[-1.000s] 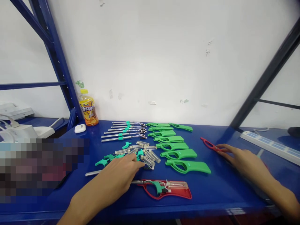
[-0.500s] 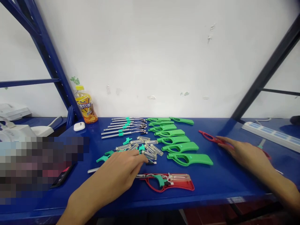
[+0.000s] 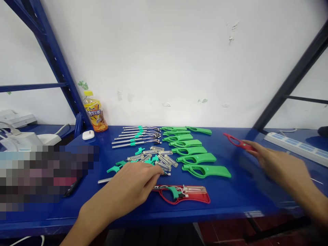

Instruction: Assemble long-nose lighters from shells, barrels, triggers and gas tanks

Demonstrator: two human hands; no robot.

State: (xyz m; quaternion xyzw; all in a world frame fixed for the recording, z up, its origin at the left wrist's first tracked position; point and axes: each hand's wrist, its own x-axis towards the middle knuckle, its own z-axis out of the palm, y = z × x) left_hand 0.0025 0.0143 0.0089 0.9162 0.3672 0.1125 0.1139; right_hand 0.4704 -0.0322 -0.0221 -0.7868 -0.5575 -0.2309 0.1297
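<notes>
My right hand [image 3: 283,164] is closed around the wide end of a red lighter shell half [image 3: 233,139], whose narrow tip points left over the table. My left hand [image 3: 133,181] rests palm down with curled fingers; what they grip underneath is hidden. Beneath it lies a metal lighter tube [image 3: 104,180], sticking out to the left. Just right of that hand, another red shell half [image 3: 202,198] lies on the table, fitted with a green trigger [image 3: 174,192], wires and a clear fuel tank [image 3: 195,190]. Its nozzle end runs under the hand.
Green shell halves [image 3: 207,171] form a column at centre. Loose clear tanks [image 3: 164,166] and green triggers [image 3: 112,169] lie left of them, with metal tube assemblies [image 3: 128,145] behind. A drink bottle [image 3: 96,114], white earphone case [image 3: 88,135] and power strip [image 3: 297,147] stand around.
My right hand has moved slightly to the right and away from me with the red shell half. My left hand has barely moved. The view has shifted slightly.
</notes>
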